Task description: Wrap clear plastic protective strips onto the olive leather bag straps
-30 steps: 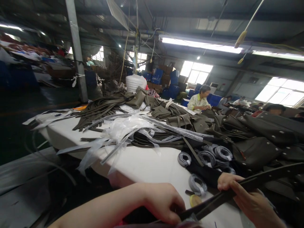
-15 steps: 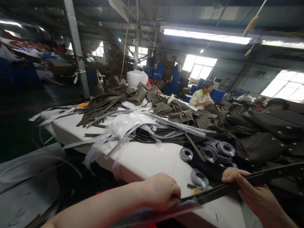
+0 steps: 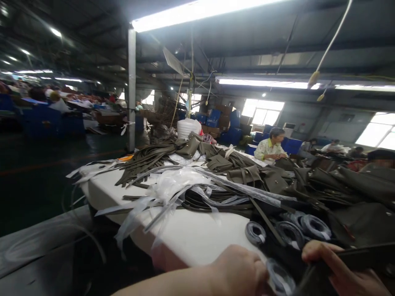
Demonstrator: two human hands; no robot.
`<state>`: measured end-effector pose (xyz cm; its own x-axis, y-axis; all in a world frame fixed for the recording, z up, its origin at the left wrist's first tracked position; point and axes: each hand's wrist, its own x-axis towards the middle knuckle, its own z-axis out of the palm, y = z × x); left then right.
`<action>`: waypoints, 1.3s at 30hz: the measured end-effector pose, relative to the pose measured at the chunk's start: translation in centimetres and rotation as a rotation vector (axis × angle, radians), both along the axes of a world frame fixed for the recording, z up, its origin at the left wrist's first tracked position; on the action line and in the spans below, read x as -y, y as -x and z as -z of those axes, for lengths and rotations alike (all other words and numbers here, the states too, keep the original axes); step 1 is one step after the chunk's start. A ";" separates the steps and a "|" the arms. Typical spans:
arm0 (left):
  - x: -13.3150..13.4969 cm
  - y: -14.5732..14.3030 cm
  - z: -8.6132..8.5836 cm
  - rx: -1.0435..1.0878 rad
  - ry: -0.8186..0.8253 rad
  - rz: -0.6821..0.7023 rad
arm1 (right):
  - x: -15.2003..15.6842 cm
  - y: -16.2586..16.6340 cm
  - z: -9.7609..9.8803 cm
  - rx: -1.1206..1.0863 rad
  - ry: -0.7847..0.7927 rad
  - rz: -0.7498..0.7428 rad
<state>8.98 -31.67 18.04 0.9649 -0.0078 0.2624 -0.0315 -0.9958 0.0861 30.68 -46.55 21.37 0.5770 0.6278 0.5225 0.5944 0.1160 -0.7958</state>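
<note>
Low in the head view, my left hand is closed into a fist at the near edge of the white table, beside a coiled roll of grey wrapped strap. What its fingers hold is hidden at the frame's bottom. My right hand grips a long dark strap that runs off to the right, thumb on top of it. More grey coiled rolls lie just beyond both hands.
Dark olive bags and strap bundles are heaped along the table, with clear plastic wrappings hanging over its left edge. A person in a yellow shirt sits at the far end. A pillar and a dark aisle lie to the left.
The camera has tilted upward, so both hands sit lower in view. My left hand has moved right, toward the right hand; the strap stays in my right hand.
</note>
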 end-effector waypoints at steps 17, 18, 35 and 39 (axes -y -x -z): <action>0.7 -0.6 -5.2 0.107 0.309 -0.177 | -3.3 2.2 -5.4 -0.064 -0.054 0.140; 0.7 -0.7 -5.2 0.135 0.331 -0.171 | -3.4 2.3 -5.3 -0.082 -0.051 0.111; 0.5 -2.3 -2.5 0.509 0.044 -0.110 | -4.3 3.7 -3.7 -0.231 -0.022 -0.007; 0.6 -3.3 -4.8 0.631 0.068 -0.140 | -5.2 6.1 -2.9 -0.202 -0.026 -0.120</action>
<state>12.30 -32.26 22.85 0.6160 0.1430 0.7746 0.0327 -0.9872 0.1563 24.59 -41.36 24.24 0.5933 0.6860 0.4212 0.4043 0.1985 -0.8928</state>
